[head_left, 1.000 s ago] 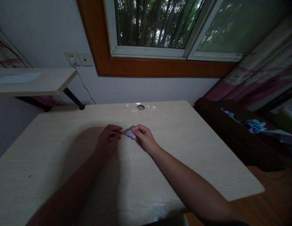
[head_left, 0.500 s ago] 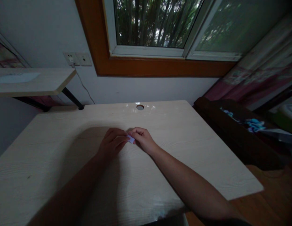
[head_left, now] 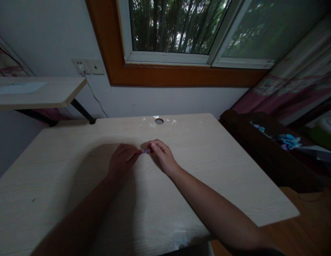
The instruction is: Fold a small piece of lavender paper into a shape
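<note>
Between my two hands is a small piece of folded paper (head_left: 145,152), pale purple and seen nearly edge-on as a thin strip. The fingertips of my left hand (head_left: 123,158) pinch its left end. My right hand (head_left: 162,153) is closed on the other end, with the thumb on top and the fingers curled beneath. Part of the paper is hidden by the fingers. Both hands are over the middle of the pale wood-grain desk (head_left: 213,170).
A round cable hole (head_left: 159,121) lies near the desk's back edge. At the left, a raised shelf (head_left: 55,94) stands on black legs and bears a white sheet (head_left: 20,88). A cord (head_left: 94,94) runs from the wall socket (head_left: 87,66). Dark furniture (head_left: 261,153) stands beyond the right edge.
The paper has turned from showing its flat face to a thin edge. My left hand has shifted slightly left, and my right fingers have moved slightly up.
</note>
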Demonstrator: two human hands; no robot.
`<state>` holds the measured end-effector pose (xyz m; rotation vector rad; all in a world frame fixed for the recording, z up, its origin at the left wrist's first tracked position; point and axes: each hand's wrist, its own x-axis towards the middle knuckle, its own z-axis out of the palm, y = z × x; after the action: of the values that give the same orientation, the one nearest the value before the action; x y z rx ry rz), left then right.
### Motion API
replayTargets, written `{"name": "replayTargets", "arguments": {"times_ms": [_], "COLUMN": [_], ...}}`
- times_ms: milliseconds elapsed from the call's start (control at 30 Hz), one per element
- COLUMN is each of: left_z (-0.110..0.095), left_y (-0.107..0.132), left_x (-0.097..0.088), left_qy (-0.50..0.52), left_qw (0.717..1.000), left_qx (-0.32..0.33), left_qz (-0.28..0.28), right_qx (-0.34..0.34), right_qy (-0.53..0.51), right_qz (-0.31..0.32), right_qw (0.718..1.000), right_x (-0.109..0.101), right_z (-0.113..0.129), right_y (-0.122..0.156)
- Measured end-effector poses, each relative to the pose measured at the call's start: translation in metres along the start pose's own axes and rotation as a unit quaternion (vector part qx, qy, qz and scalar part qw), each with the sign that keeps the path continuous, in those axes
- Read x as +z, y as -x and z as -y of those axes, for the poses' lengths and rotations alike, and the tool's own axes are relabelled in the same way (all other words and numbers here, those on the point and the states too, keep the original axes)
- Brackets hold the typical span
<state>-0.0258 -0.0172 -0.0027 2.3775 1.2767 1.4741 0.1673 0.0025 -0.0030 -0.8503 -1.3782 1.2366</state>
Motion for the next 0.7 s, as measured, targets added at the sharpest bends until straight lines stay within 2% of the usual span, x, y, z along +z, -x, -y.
{"name": "replayTargets", "arguments": {"times_ms": [133,300,500,700], "left_z": [-0.002,-0.005,-0.006,-0.005], "left_y": [-0.001,-0.002,-0.001,-0.004], "left_x": [0.0,0.0,0.0,0.001], "left_qy": [0.022,0.054,0.069,0.095], "left_qw": [0.999,0.993,0.978,0.956], "left_qx": [-0.044,-0.092,-0.182,-0.267], "left_qz": [0.017,0.041,0.071,0.078], "right_qx": [-0.079,-0.101,-0.09,-0.036], "right_qy": [0.115,0.15,0.188,0.14], "right_qz": [0.016,0.028,0.002,-0.042], "right_qw": [0.99,0.983,0.978,0.989], "right_x": [0.001,0.002,0.001,0.002], "right_z": [0.005,0.004,0.002,-0.005], "right_y": [0.002,0.003,0.003,0.003]}}
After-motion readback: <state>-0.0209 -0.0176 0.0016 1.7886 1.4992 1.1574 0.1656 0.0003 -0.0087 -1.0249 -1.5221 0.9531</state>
